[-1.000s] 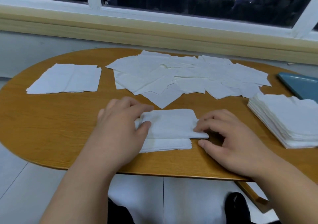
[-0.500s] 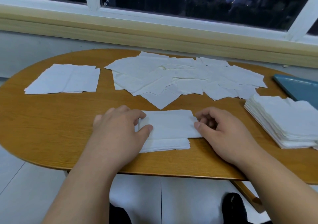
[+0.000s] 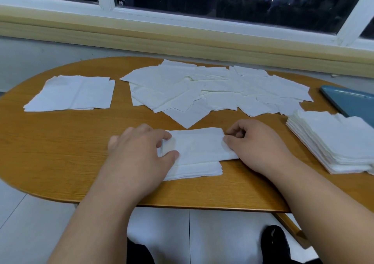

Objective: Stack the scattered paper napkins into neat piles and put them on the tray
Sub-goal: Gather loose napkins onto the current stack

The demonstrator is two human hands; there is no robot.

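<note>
White paper napkins cover much of what I watch through the head camera. At the near edge of the oval wooden worktop lies a small low pile of napkins. Its top napkin sits slightly askew. The left hand pinches that napkin's left edge between thumb and curled fingers, and the right hand, fingers curled in tight, pinches its right edge. I judge it is being squared up. One thick neat pile stands at the right, apparently on the worktop just beside the blue tray, not on it. A wide loose heap of napkins at the far middle and some flat sheets at the far left remain unsorted, so most work is left.
</note>
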